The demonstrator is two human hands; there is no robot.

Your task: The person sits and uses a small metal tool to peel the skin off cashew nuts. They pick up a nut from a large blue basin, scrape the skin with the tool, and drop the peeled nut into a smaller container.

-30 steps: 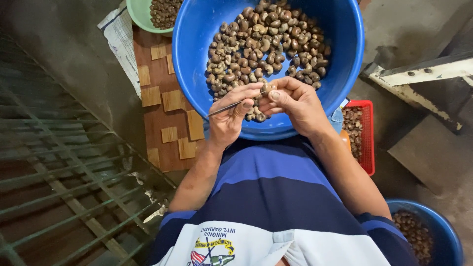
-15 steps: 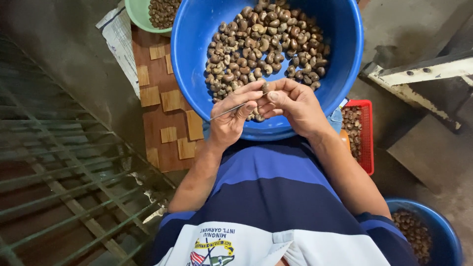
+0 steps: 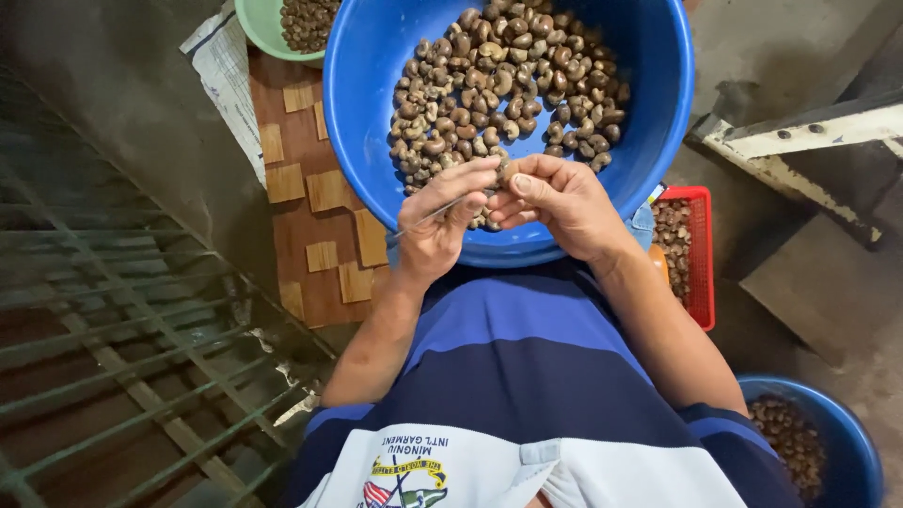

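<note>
— What's being worked?
— One brown nut [image 3: 501, 172], pinched in the right hand [image 3: 564, 202] over the near rim of the big blue basin [image 3: 362, 113] of nuts. The left hand [image 3: 442, 221] is clenched on a thin metal pick [image 3: 428, 216], long axis running from lower left up to the nut.
— Around it?
— The basin rests on the lap. To the left, a patterned wooden board [image 3: 310, 188] and a green bowl [image 3: 259, 28]; to the right, a red basket [image 3: 698, 254] and a smaller blue bucket [image 3: 847, 442] on a concrete floor [image 3: 790, 56].
</note>
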